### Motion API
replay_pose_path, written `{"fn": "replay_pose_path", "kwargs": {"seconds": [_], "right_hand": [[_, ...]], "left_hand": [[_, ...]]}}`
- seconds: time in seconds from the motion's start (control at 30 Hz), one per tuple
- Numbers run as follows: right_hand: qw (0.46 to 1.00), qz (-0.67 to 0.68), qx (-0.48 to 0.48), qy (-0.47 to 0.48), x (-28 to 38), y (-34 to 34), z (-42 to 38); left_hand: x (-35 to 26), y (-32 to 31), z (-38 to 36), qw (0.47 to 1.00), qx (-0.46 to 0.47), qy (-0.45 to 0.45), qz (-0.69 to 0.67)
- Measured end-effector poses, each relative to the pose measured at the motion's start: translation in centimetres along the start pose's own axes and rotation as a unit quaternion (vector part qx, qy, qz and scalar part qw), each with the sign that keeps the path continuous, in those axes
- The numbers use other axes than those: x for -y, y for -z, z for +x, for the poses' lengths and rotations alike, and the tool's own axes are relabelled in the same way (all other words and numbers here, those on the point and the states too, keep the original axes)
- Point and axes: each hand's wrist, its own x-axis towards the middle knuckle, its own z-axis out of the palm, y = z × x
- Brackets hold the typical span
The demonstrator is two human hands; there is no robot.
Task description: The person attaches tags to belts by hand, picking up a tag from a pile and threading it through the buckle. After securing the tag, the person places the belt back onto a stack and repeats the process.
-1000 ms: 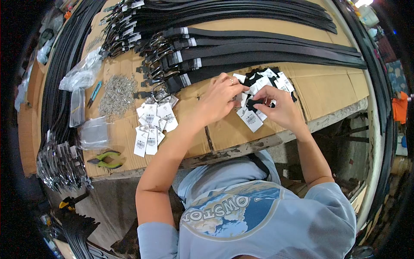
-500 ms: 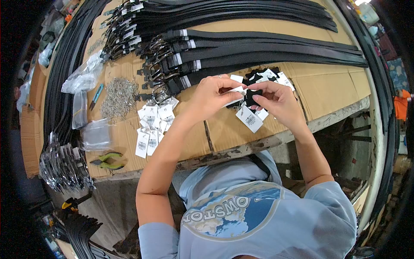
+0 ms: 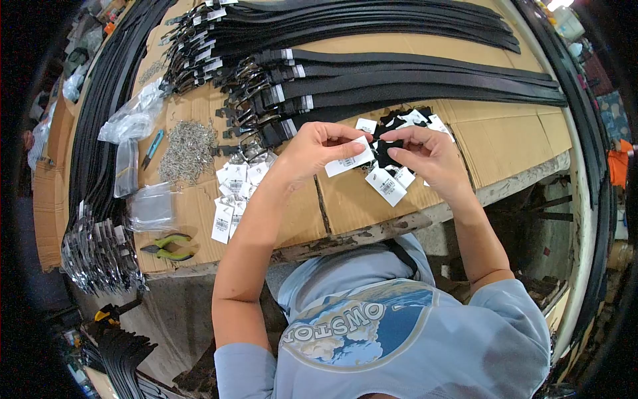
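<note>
Two hands [image 3: 319,156], printed tag [image 3: 349,159], "OWSTO" shirt [image 3: 405,362]

Workshop or small assembly area, cardboard-covered worktable [image 3: 512,133], black belts [image 3: 399,70] with metal buckles in bundles, pile of small metal fittings [image 3: 188,151], green-handled pliers [image 3: 169,247], clear plastic bags [image 3: 151,207], barcoded paper tags [image 3: 224,219], dim surroundings, apparently stored materials at the edges.
</note>
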Motion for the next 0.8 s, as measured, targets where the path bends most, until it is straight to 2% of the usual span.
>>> {"fn": "replay_pose_path", "kwargs": {"seconds": [0.1,0.17,0.3,0.37,0.4,0.47,0.6,0.7,0.77,0.8], "right_hand": [[1.0,0.006,-0.003,-0.013,0.1,0.0,0.0],[0.993,-0.115,-0.007,-0.014,-0.1,0.1,0.1],[0.994,-0.105,-0.005,0.013,-1.3,-0.3,0.4],[0.998,0.037,-0.038,0.035,-1.7,-1.0,0.6],[0.998,0.037,-0.038,0.035,-1.6,-1.1,0.4],[0.995,0.085,-0.007,-0.041,-1.0,-1.1,0.2],[0.991,0.108,0.032,-0.077,-0.4,-1.6,0.3],[0.993,0.1,0.052,-0.035,-1.4,-1.4,0.5],[0.956,0.27,0.047,-0.106,-2.4,-0.8,0.8],[0.956,0.27,0.049,-0.107,-1.9,-1.0,0.8]], "left_hand": [[-0.1,0.2,-0.2,1.0,0.003,-0.001,-0.002],[-0.2,0.2,-0.3,1.0,0.005,-0.006,-0.01],[-0.4,-0.3,-0.6,0.995,-0.008,0.02,-0.093],[-0.3,-0.8,-0.7,0.99,-0.017,0.037,-0.135],[0.0,-1.0,-0.6,0.985,-0.032,0.033,-0.164],[0.2,-1.5,-0.7,0.98,-0.049,0.028,-0.192],[0.3,-2.5,-1.0,0.981,-0.104,0.008,-0.166],[-0.1,-3.1,-1.3,0.983,-0.125,-0.012,-0.132],[-0.3,-3.4,-1.5,0.984,-0.136,-0.021,-0.117],[-0.4,-3.5,-1.5,0.985,-0.152,-0.032,-0.079]]}}
